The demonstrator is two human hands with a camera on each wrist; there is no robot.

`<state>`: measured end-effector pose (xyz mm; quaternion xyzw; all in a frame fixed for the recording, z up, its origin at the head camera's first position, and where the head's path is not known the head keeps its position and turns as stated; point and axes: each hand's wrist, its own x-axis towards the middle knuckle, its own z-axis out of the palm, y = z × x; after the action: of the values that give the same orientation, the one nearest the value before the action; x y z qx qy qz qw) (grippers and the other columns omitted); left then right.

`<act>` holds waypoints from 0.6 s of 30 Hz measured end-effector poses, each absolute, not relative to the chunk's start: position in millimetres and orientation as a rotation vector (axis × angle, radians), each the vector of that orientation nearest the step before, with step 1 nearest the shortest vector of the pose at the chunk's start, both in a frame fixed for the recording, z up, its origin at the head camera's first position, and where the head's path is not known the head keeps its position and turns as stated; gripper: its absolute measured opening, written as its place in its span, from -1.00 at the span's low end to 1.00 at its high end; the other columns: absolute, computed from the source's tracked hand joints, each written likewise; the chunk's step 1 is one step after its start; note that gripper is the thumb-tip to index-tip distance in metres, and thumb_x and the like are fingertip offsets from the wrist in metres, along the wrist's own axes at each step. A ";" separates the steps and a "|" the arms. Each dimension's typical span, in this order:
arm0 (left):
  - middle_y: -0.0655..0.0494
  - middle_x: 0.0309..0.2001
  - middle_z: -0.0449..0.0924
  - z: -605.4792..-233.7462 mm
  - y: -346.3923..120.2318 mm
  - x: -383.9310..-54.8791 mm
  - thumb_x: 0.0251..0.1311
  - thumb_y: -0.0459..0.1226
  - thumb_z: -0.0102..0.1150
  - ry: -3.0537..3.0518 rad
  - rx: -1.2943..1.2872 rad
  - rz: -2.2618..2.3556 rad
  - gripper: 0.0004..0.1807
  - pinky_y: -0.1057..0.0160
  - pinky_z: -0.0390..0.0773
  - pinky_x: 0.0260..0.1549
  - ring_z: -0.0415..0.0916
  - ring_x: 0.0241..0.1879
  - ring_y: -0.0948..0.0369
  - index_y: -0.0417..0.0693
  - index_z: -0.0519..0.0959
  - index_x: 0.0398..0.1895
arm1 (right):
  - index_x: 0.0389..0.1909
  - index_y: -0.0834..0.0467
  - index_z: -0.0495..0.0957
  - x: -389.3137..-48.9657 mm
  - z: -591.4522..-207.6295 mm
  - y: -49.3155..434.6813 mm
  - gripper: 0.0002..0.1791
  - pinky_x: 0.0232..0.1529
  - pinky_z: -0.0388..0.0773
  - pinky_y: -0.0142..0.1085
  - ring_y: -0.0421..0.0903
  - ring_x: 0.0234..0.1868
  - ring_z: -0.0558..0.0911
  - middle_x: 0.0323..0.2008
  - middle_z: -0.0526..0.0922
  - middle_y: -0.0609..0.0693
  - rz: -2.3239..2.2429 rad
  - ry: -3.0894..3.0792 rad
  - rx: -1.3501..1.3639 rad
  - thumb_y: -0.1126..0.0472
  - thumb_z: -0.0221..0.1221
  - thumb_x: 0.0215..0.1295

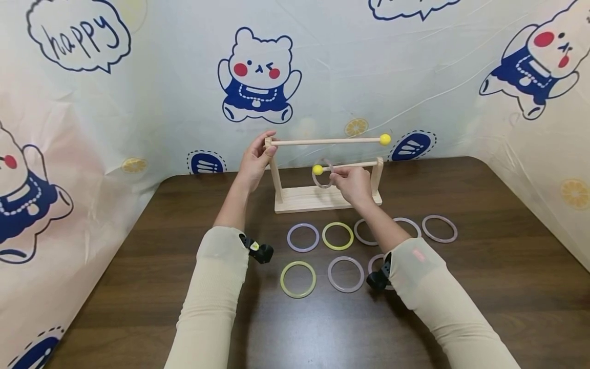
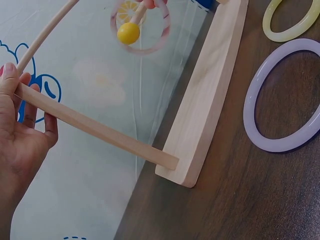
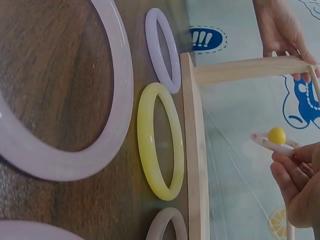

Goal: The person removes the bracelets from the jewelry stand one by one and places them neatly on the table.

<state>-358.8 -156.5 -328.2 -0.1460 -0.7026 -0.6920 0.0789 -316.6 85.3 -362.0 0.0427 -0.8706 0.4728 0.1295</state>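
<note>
A wooden stand point(image 1: 313, 202) has two upright posts of different heights, each with a horizontal rod tipped by a yellow ball. My left hand point(image 1: 252, 163) grips the top of the taller left post point(image 2: 95, 124), where the upper rod point(image 1: 327, 141) joins it. Between thumb and fingers, my right hand point(image 1: 354, 185) pinches a pale pink marbled ring point(image 2: 167, 27). That ring surrounds the ball end of the lower rod, near the yellow ball point(image 3: 276, 135). The right hand partly hides the lower rod.
In front of the stand, several rings lie flat in two rows on the dark wooden table point(image 1: 184, 220), among them a purple ring point(image 1: 303, 250), a yellow ring point(image 1: 338, 248) and a yellow-green ring point(image 1: 298, 296). My right forearm covers some. A printed cloth point(image 1: 175, 92) hangs behind.
</note>
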 end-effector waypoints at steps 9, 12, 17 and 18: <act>0.04 0.06 0.42 -328.9 -156.8 -358.6 0.28 -0.29 0.00 -2.113 -0.418 -2.076 -0.56 0.30 0.32 -0.16 0.32 -0.12 0.23 -0.03 0.37 0.24 | -0.21 0.23 0.67 -314.7 -361.5 84.9 -0.79 -0.59 0.40 -0.39 -0.07 -0.38 0.67 -0.42 0.70 0.08 1.394 -2.526 0.167 0.21 0.19 0.23; 0.05 0.05 0.42 -329.1 -157.1 -358.9 0.28 -0.30 0.00 -2.105 -0.427 -2.082 -0.56 0.30 0.32 -0.16 0.32 -0.12 0.24 -0.03 0.36 0.24 | -0.20 0.24 0.67 -313.9 -360.2 86.3 -0.79 -0.55 0.44 -0.39 -0.07 -0.38 0.67 -0.40 0.70 0.09 1.424 -2.521 0.160 0.22 0.19 0.22; 0.06 0.05 0.43 -329.9 -157.2 -359.9 0.28 -0.30 0.01 -2.094 -0.446 -2.089 -0.56 0.31 0.32 -0.15 0.33 -0.11 0.24 -0.04 0.36 0.24 | -0.20 0.27 0.66 -311.0 -357.8 91.1 -0.78 -0.43 0.54 -0.37 -0.06 -0.35 0.67 -0.36 0.69 0.13 1.560 -2.490 0.139 0.24 0.20 0.19; 0.06 0.05 0.43 -329.8 -157.0 -359.9 0.28 -0.30 0.01 -2.094 -0.445 -2.089 -0.56 0.30 0.32 -0.15 0.33 -0.11 0.23 -0.04 0.36 0.24 | -0.20 0.28 0.66 -310.4 -357.2 92.3 -0.78 -0.40 0.55 -0.37 -0.05 -0.35 0.67 -0.35 0.69 0.15 1.602 -2.479 0.141 0.26 0.19 0.19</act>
<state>-359.9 -157.0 -329.8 -0.1483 -0.6981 -0.6964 0.0753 -310.4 92.3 -357.2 0.0475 -0.8353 0.5397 0.0930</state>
